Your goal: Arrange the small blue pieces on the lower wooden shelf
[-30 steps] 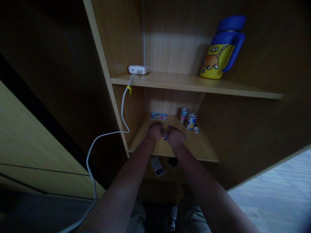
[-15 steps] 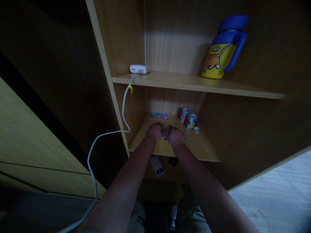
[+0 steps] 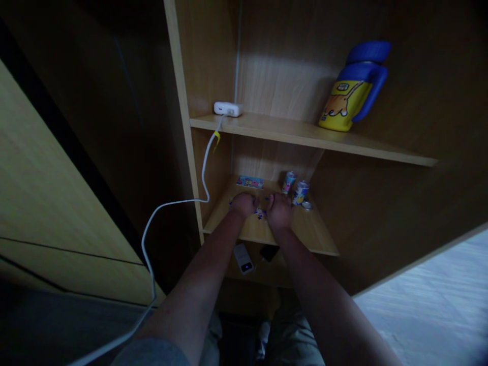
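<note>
Both my hands rest side by side on a low wooden shelf (image 3: 305, 234). My left hand (image 3: 243, 204) is curled, fingers down on the shelf among small blue pieces (image 3: 260, 215). My right hand (image 3: 279, 211) is also curled, right beside the left one, with the small blue pieces between them. What the fingers hold is too small and dark to make out. A colourful flat card (image 3: 249, 181) lies just behind my left hand. Two small printed cans (image 3: 300, 192) stand behind my right hand, with a small round lid (image 3: 307, 206) beside them.
On the shelf above stand a yellow and blue jug (image 3: 353, 91) at the right and a white charger (image 3: 227, 109) at the left, its white cable (image 3: 168, 213) hanging down to the floor. A white power bank (image 3: 243, 258) lies on the lowest level.
The camera has shifted, so the shelves sit a little further right in view. My hands stay together on the low shelf; the right hand has lifted slightly.
</note>
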Tool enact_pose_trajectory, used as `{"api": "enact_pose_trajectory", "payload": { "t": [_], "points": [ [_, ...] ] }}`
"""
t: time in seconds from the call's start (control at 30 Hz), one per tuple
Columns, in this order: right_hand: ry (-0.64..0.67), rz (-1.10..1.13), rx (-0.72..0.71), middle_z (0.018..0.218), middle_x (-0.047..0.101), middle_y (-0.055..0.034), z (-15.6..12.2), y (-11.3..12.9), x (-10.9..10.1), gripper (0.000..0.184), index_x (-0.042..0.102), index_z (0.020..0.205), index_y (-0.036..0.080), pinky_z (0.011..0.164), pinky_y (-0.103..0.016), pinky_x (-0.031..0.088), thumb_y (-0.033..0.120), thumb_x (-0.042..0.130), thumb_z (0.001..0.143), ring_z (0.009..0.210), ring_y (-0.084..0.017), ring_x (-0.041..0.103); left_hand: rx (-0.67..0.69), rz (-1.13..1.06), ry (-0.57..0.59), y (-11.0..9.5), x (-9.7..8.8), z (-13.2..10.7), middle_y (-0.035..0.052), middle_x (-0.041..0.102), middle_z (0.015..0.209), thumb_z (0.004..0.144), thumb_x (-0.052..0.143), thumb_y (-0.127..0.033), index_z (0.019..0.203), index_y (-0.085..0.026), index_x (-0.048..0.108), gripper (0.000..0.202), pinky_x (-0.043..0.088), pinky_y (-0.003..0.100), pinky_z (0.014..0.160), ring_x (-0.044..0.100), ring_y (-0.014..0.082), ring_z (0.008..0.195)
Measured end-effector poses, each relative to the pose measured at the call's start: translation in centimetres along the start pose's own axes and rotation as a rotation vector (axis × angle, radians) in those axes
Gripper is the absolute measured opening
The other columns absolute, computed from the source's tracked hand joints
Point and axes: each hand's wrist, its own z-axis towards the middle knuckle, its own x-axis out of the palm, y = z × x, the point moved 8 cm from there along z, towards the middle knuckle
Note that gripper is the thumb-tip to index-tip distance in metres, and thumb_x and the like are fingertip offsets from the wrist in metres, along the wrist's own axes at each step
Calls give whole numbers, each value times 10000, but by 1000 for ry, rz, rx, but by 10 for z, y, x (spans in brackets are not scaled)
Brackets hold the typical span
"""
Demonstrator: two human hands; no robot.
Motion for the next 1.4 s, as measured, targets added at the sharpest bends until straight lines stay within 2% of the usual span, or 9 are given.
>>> {"api": "enact_pose_trajectory", "payload": {
  "t": [0.1,0.23,0.4,0.57,0.7,0.83,1.1,1.27,1.4],
  "points": [
    [13,-48,67,1481,647,-285,-16,-5,2,549,668,1433,117,1161,-567,449,469,313,1205,1393,-415,589,13,87,47,-2,1,-1,203,829,957,1113,570,-375,988,-119,898,435,602,447,970,809,351,1002],
    [171,-74,77,1657,519,-331,-33,-14,16,699,521,1640,102,1219,-674,399,602,411,1166,1511,-474,521,20,104,52,-2,-2,-2,218,844,1054,1133,509,-392,1053,-150,903,469,606,453,973,817,355,1040],
    [367,-10,-96,1828,365,-236,-35,-8,35,813,363,1771,189,1349,-664,246,714,386,1151,1690,-402,338,-16,94,-21,-1,-14,-2,199,846,1131,1166,444,-397,1160,-166,869,484,587,433,993,805,325,1048],
    [381,-14,-196,1863,320,-195,-29,0,42,850,363,1782,226,1368,-610,243,727,507,1111,1708,-378,308,-191,99,-238,8,-39,-16,219,800,1283,1178,425,-352,1247,-116,806,453,516,458,1113,722,343,1247],
    [315,-54,-64,1875,253,-251,-17,-6,48,912,388,1779,182,1343,-699,235,771,510,1093,1721,-465,250,-452,65,-283,30,-41,-35,295,715,1412,1169,433,-426,1386,-66,727,513,500,546,1123,638,447,1381],
    [313,-81,108,1891,127,-299,-7,-17,57,1033,332,1803,120,1325,-780,189,846,436,1077,1734,-542,157,-354,51,-193,26,-28,-30,337,721,1366,1188,413,-404,1366,16,705,542,487,515,1146,664,427,1323],
    [425,-31,-241,1849,361,-210,11,6,71,833,357,1794,192,1388,-623,213,665,531,1130,1712,-363,336,-13,-9,-61,7,-5,-11,185,807,1210,1166,426,-290,1162,-148,806,406,549,439,1116,736,310,1157],
    [441,91,-460,1790,492,-146,9,24,68,671,456,1746,212,1391,-472,266,512,557,1153,1669,-261,432,26,-171,-56,16,-4,-8,127,824,1208,1068,513,-178,1120,-197,812,304,558,406,1145,741,276,1186],
    [415,173,-555,1759,535,-150,5,30,62,741,472,1735,168,1366,-409,328,549,619,1117,1625,-262,502,-57,-498,-119,29,-6,-3,92,830,1164,1129,441,-243,1127,-205,775,335,606,359,1065,770,225,1123]
  ]
}}
